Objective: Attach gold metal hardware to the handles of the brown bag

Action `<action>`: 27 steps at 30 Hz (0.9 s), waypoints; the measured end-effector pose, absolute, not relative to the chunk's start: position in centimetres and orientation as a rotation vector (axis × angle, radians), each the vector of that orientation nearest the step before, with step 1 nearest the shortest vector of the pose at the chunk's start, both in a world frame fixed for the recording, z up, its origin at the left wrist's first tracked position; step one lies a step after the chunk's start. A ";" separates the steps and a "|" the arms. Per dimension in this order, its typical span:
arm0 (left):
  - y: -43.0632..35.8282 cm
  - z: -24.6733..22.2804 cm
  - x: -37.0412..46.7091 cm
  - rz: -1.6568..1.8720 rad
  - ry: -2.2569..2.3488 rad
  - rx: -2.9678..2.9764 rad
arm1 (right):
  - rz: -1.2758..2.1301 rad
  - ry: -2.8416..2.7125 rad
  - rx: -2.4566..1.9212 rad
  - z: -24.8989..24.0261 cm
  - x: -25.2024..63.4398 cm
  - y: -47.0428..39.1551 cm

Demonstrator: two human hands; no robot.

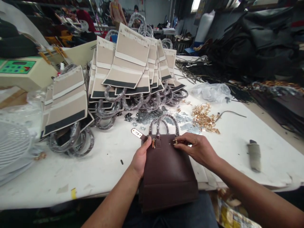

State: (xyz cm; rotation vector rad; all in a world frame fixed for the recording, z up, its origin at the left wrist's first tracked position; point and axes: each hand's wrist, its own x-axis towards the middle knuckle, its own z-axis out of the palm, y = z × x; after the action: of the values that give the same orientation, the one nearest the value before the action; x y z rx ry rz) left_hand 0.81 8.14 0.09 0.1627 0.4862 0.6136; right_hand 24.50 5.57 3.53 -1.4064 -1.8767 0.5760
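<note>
Brown leather bag lies flat at the white bench edge, smooth and boxy. Left hand grips its left top corner, right hand pinches the gold clasp up top. Gold fittings heaped behind the bag, grey knife well right.

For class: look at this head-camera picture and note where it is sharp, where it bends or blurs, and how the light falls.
Head view: the brown bag, left hand and right hand are sharp under soft, even light with faint shadows; the white table edge bows from wide-angle distortion; the stacked beige panels lean outward; the far room is dim and less distinct.
</note>
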 end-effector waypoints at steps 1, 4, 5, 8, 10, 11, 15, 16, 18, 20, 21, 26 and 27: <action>8.1 0.0 0.8 0.617 0.491 0.159 | 0.558 -1.891 -1.398 3.5 24.5 5.6; 8.1 0.1 0.9 0.616 0.487 0.155 | 0.511 -1.932 -1.393 3.5 24.4 5.6; 8.1 0.2 0.9 0.615 0.480 0.156 | 0.501 -1.944 -1.398 3.5 24.3 5.6; 8.0 0.3 0.8 0.613 0.473 0.160 | 0.489 -1.964 -1.413 3.6 24.2 5.6; 8.0 0.3 0.8 0.616 0.477 0.162 | 0.477 -1.980 -1.413 3.8 24.0 5.5; 8.0 0.3 0.8 0.619 0.476 0.163 | 0.464 -1.995 -1.412 3.8 24.0 5.4; 7.9 0.2 0.8 0.630 0.464 0.172 | 0.369 -2.099 -1.403 4.2 23.7 5.3; 7.8 0.3 0.9 0.637 0.461 0.176 | 0.347 -2.131 -1.401 4.4 23.6 5.3; 7.8 0.4 1.0 0.666 0.460 0.195 | 0.324 -2.193 -1.412 4.7 23.5 5.4; 7.7 0.5 1.0 0.705 0.465 0.224 | 0.328 -2.242 -1.447 5.0 23.3 5.5; 7.7 0.6 1.1 0.717 0.468 0.237 | 0.341 -2.255 -1.467 5.1 23.2 5.6; 7.7 0.5 1.0 0.749 0.490 0.285 | 0.522 -2.179 -1.500 5.1 23.3 5.8; 7.7 0.5 0.9 0.755 0.497 0.298 | 0.551 -2.162 -1.495 5.0 23.4 5.8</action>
State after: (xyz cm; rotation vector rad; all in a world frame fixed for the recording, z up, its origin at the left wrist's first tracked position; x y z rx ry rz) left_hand 0.94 7.68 0.45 0.2984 0.4970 0.7547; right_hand 23.36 5.83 5.00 -1.4953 -2.1621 0.5511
